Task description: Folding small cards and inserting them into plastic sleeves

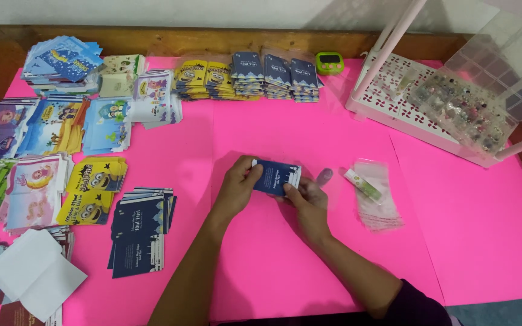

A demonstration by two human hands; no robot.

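Both hands meet in the middle of the pink worktop (466,229), and they hold a small stack of dark blue cards (277,177) between them. The left hand (238,184) is curled around the left end of the cards, with the thumb on top. The right hand (307,199) pinches the bottom right corner with its fingers bent in close. So both hands are closed on the same little stack, and no hand is free. The cards lie almost flat, just above the worktop, with the long side running left to right and tipped up a bit on the right. A clear bag (377,196) with a small green and white thing inside lies just to the right of the right hand, so that hand is the nearer one to it. The bag's long side runs away from the person and leans a little to the left. A pile of the same dark blue cards (141,232) sits on the left side, nearer to the left arm. More piles of colourful cards fill the left edge and the far edge. A small green timer (330,62) sits at the back. A white rack (394,96) with a clear box of beads (460,108) stands at the far right.
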